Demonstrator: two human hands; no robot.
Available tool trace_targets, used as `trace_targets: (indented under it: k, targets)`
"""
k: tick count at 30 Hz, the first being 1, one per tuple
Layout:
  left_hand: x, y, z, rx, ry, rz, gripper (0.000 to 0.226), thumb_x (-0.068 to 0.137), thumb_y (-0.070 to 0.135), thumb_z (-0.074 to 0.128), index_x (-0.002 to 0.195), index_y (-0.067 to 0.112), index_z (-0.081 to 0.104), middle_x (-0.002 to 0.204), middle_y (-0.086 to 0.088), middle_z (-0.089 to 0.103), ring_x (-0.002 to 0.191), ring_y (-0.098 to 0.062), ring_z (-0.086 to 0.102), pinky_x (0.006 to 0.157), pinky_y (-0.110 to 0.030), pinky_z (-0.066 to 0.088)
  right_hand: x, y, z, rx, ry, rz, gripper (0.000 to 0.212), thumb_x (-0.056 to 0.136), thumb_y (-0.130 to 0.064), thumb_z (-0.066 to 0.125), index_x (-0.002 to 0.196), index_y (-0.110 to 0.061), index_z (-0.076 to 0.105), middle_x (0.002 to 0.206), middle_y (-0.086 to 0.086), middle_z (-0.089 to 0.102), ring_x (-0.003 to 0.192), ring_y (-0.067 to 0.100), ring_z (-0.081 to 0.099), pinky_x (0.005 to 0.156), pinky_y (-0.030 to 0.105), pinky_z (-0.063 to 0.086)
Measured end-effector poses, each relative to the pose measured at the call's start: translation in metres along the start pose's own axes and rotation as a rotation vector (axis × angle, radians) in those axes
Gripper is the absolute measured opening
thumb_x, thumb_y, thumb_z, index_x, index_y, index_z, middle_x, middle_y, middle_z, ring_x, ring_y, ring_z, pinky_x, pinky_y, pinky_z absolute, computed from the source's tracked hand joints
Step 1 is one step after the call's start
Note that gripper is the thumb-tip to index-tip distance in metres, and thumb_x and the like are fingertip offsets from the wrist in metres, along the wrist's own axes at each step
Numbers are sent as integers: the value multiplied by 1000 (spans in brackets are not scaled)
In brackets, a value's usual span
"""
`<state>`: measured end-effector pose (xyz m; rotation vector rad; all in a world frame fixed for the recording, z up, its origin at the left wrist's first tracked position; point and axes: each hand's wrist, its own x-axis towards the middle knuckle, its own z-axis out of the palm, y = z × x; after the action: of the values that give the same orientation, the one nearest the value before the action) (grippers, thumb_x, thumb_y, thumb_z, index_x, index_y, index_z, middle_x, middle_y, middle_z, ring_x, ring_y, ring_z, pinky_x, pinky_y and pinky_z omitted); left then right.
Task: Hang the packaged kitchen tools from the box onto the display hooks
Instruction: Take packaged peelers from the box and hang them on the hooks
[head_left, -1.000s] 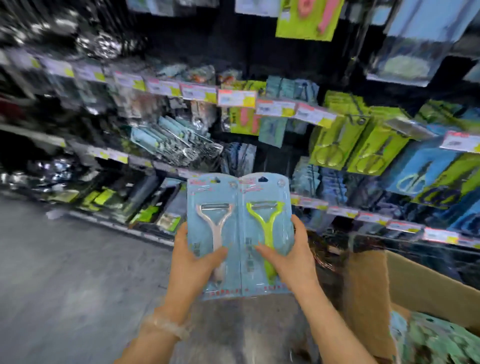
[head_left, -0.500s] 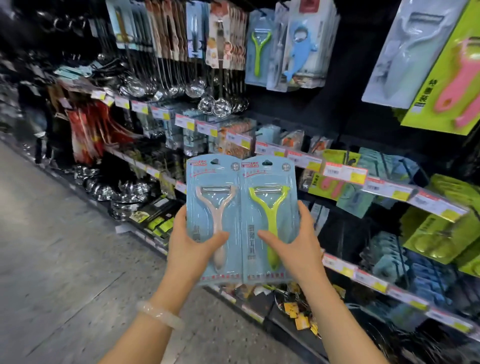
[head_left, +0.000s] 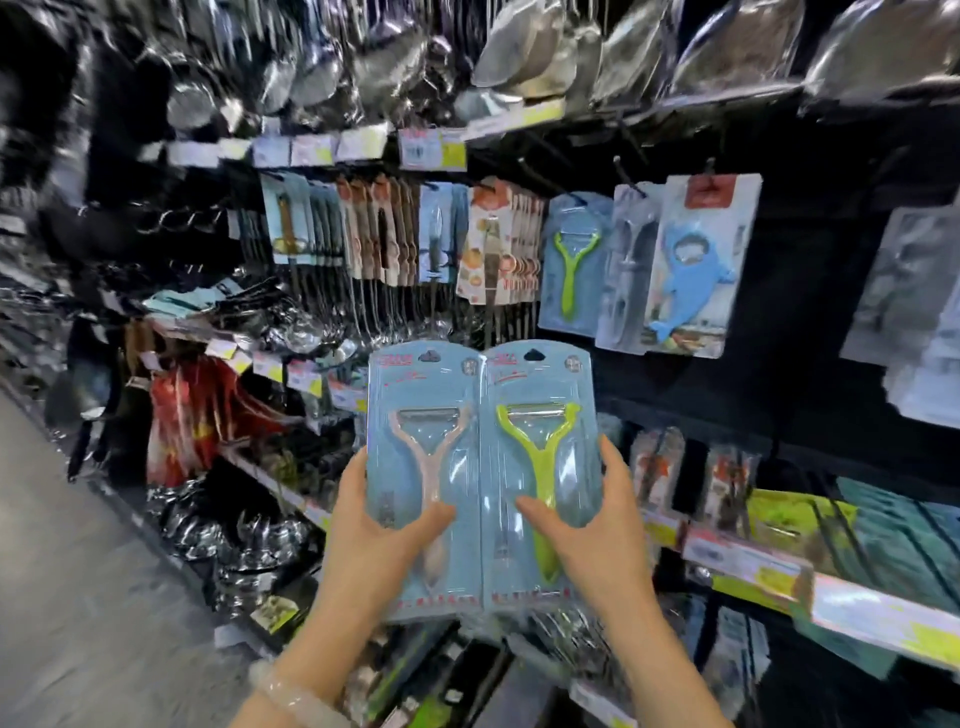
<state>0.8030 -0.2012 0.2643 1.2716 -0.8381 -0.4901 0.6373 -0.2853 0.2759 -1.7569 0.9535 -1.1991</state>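
Observation:
Two blue blister packs stand upright side by side in front of me. The left pack (head_left: 415, 395) holds a pale pink Y-shaped peeler, and my left hand (head_left: 371, 525) grips its lower part with the thumb across the front. The right pack (head_left: 545, 384) holds a lime green peeler, and my right hand (head_left: 587, 530) grips its lower half the same way. Each pack has a hang hole at its top. On the display above hangs a matching green peeler pack (head_left: 571, 265) on a hook. Bare black hooks (head_left: 535, 171) jut out near it. The box is out of view.
Beside the hung peeler are a clear pack (head_left: 626, 270) and a blue shark-shaped tool pack (head_left: 693, 265). Rows of packaged tools and ladles (head_left: 395, 234) fill the hooks to the left. Price-tag rails (head_left: 748, 566) run across. Grey aisle floor (head_left: 62, 597) lies at the left.
My view has swung upward from the box and lower shelves to the upper hooks. Both hands have raised the two peeler packs toward the display, keeping the same grip.

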Motion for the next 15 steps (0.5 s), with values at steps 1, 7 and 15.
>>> trace_targets:
  k: [1, 7, 15]
  targets:
    - [11, 0, -1, 14, 6, -6, 65, 70, 10, 82, 120, 35, 48, 110, 9, 66, 93, -10, 68, 73, -28, 57, 10, -2, 5, -4, -2, -5, 112, 55, -59, 71, 148, -36, 13, 154, -15, 20, 142, 11, 21, 115, 39, 25]
    - [76, 3, 5, -19, -14, 25, 85, 65, 22, 86, 136, 29, 40, 126, 1, 59, 110, -23, 61, 92, -47, 51, 64, -14, 21, -54, 65, -41, 104, 66, -47, 77, 148, -34, 15, 152, -15, 24, 140, 11, 26, 114, 37, 28]
    - [166, 19, 18, -106, -143, 125, 74, 70, 13, 82, 129, 35, 43, 113, 18, 58, 100, 2, 61, 77, -18, 51, 119, -40, 38, -167, 261, -88, 99, 70, -44, 77, 148, -33, 16, 153, -14, 23, 139, 8, 24, 112, 33, 28]
